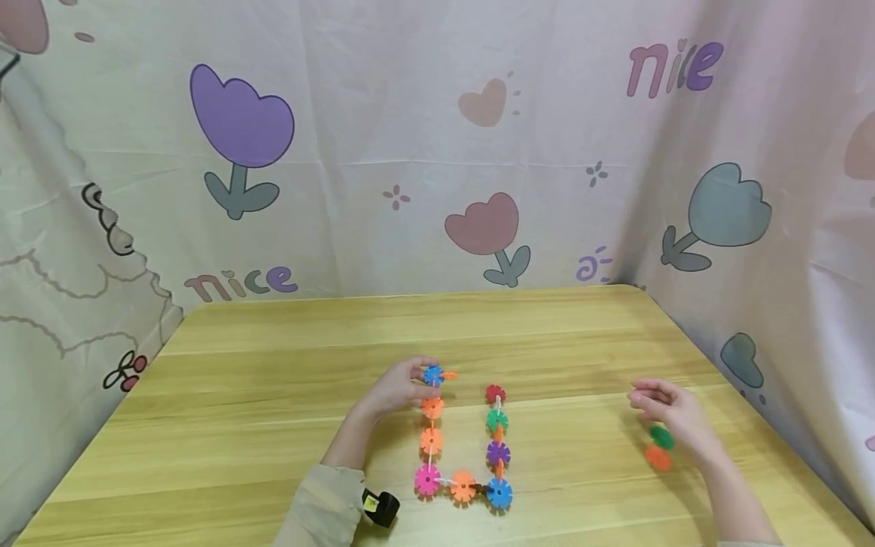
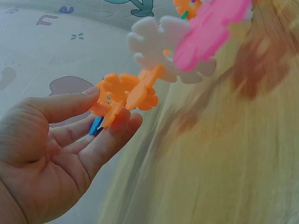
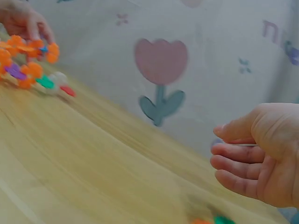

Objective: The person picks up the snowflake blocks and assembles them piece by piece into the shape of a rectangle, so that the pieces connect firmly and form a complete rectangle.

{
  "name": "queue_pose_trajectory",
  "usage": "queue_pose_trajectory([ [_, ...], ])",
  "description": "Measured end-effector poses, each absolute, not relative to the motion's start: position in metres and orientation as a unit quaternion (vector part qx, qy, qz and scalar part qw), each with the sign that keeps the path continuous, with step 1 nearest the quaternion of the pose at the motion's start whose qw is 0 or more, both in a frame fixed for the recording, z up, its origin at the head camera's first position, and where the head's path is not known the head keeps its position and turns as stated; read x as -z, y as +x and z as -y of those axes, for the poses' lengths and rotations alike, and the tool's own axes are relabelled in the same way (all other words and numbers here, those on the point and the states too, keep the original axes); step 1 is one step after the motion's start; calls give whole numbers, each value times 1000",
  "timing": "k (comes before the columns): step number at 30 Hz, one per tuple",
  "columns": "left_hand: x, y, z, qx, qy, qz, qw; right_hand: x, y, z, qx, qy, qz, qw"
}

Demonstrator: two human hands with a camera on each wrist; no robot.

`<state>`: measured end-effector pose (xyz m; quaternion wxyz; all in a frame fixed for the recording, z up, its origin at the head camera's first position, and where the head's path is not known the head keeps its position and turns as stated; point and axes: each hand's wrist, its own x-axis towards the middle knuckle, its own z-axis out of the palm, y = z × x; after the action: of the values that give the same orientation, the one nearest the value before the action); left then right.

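A U-shaped chain of colourful notched plastic discs lies in the middle of the table. My left hand pinches the chain at its far left end, between thumb and fingers, near a blue disc with an orange disc sticking out to its right. In the left wrist view, the fingers are around orange discs, beside a white disc and a pink one. My right hand hovers with loosely bent fingers, holding nothing, near a loose green disc and an orange disc.
On the chain's right side, a red disc marks the far end and a blue disc the near corner. A small black device is by my left sleeve. A printed curtain hangs behind the wooden table.
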<state>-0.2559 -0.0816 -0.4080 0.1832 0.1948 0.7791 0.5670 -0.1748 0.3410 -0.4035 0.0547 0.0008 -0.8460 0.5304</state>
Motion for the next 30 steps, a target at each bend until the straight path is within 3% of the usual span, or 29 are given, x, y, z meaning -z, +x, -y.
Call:
queue_pose_trajectory([
  [6, 410, -258, 81, -565, 204, -779, 181, 409, -159, -368, -491, -44, 869, 46],
  [15, 409, -256, 81, -560, 195, -785, 177, 414, -151, -386, -367, -62, 927, -41],
  [30, 410, -256, 83, -554, 198, -790, 173, 419, -155, -382, -311, -32, 948, -55],
])
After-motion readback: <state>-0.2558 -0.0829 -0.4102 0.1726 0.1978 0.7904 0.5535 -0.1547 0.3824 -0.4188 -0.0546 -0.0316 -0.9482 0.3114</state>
